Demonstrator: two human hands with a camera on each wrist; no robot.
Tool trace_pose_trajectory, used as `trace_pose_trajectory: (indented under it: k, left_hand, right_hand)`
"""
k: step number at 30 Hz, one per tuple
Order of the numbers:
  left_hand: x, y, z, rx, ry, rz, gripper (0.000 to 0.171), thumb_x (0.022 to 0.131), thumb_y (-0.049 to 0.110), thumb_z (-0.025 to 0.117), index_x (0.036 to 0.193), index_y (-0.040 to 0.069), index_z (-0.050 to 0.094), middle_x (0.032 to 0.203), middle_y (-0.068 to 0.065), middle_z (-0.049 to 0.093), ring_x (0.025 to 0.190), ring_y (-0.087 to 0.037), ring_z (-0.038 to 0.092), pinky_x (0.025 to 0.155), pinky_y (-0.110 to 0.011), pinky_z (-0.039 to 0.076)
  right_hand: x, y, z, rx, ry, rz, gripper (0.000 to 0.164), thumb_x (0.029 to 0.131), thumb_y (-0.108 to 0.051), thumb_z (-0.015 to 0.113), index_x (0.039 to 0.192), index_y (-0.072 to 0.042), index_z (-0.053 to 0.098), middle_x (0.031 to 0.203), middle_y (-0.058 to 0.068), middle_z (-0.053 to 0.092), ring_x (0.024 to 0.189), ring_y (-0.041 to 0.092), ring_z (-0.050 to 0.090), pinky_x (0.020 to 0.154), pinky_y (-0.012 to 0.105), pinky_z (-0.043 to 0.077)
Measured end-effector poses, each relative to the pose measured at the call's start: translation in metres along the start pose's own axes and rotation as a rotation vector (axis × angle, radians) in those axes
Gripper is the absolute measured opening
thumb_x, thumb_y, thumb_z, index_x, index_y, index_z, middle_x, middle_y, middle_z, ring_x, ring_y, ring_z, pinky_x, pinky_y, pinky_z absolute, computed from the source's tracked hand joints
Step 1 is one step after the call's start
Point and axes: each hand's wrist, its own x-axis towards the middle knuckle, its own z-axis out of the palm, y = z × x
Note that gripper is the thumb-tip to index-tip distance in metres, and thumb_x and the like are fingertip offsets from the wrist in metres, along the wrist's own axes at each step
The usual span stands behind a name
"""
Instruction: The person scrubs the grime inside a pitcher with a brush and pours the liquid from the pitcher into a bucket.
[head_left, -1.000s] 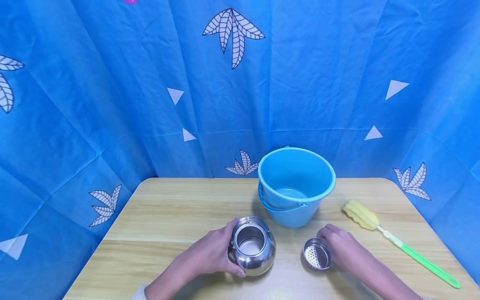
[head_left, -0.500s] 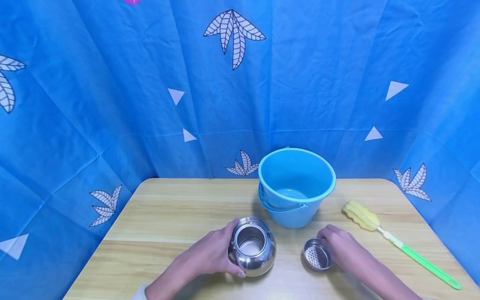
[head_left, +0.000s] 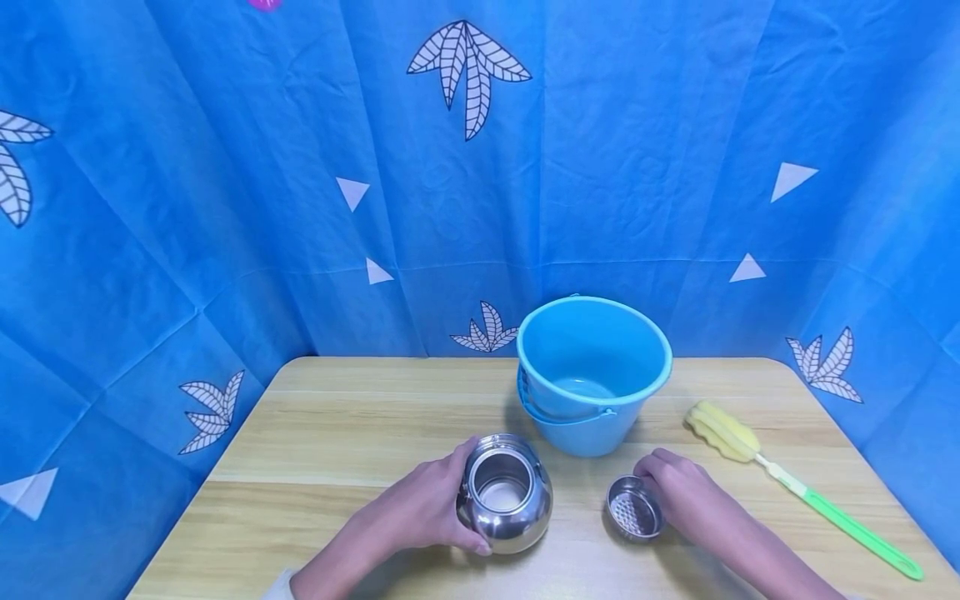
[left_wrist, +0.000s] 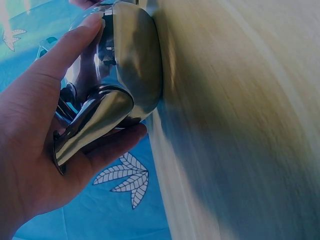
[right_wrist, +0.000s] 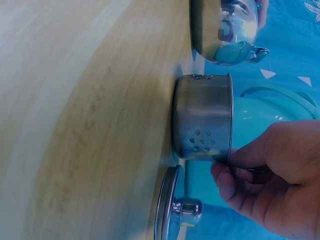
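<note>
Steel strainer (head_left: 632,510) right of the pot (head_left: 517,527), its edge pinched in your right fingers (right_wrist: 245,195); your left fingers (left_wrist: 115,146) clasp the pot around its spout (left_wrist: 97,120).

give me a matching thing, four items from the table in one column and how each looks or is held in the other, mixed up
1. teapot
2. bucket
3. brush
4. strainer

a. yellow head, green handle
b. pinched by the right hand
c. gripped by the left hand
d. light blue

Pairs: 1-c, 2-d, 3-a, 4-b
</note>
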Motion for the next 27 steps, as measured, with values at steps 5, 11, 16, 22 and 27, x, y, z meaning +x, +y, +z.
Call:
trace_pose_trajectory:
  k: [5,11,16,22,27]
  left_hand:
    - [-0.001,-0.001,0.000,0.005,0.000,0.008,0.137,0.058,0.065,0.093,0.160,0.003,0.026,0.146,-0.019,0.061,0.128,-0.033,0.066,0.108,-0.046,0.057]
    - [0.000,0.000,0.000,0.008,-0.004,0.006,0.137,0.058,0.065,0.093,0.160,0.002,0.026,0.147,-0.020,0.060,0.128,-0.033,0.066,0.108,-0.046,0.057]
    - [0.000,0.000,-0.001,0.011,-0.010,-0.005,0.137,0.058,0.065,0.093,0.160,0.003,0.025,0.146,-0.020,0.061,0.128,-0.033,0.066,0.107,-0.047,0.057]
    - [0.000,0.001,-0.001,0.015,-0.008,-0.006,0.138,0.058,0.065,0.093,0.160,0.003,0.025,0.146,-0.020,0.060,0.128,-0.033,0.066,0.107,-0.047,0.058]
    - [0.000,0.000,0.000,0.011,-0.007,-0.006,0.138,0.058,0.065,0.093,0.161,0.004,0.025,0.147,-0.019,0.060,0.129,-0.033,0.065,0.108,-0.046,0.057]
  right_hand:
    - [0.000,0.000,0.001,0.004,-0.003,0.000,0.014,0.084,0.003,0.075,0.088,-0.010,0.075,0.082,-0.002,0.069,0.075,0.013,0.068,0.067,0.027,0.063]
    - [0.000,0.001,0.000,0.006,-0.008,-0.004,0.014,0.084,0.003,0.075,0.089,-0.010,0.075,0.083,-0.001,0.070,0.076,0.014,0.069,0.068,0.026,0.063]
    - [-0.001,0.001,-0.003,0.024,-0.028,0.010,0.014,0.084,0.002,0.076,0.093,-0.008,0.076,0.087,0.001,0.072,0.078,0.016,0.070,0.069,0.029,0.064]
    - [-0.003,0.005,-0.006,0.037,-0.019,0.034,0.017,0.084,0.003,0.075,0.098,-0.006,0.076,0.092,0.004,0.074,0.082,0.019,0.072,0.071,0.032,0.065]
    - [-0.006,0.010,-0.011,0.032,-0.004,0.046,0.017,0.085,0.002,0.075,0.100,-0.005,0.075,0.095,0.006,0.074,0.083,0.021,0.073,0.072,0.034,0.065]
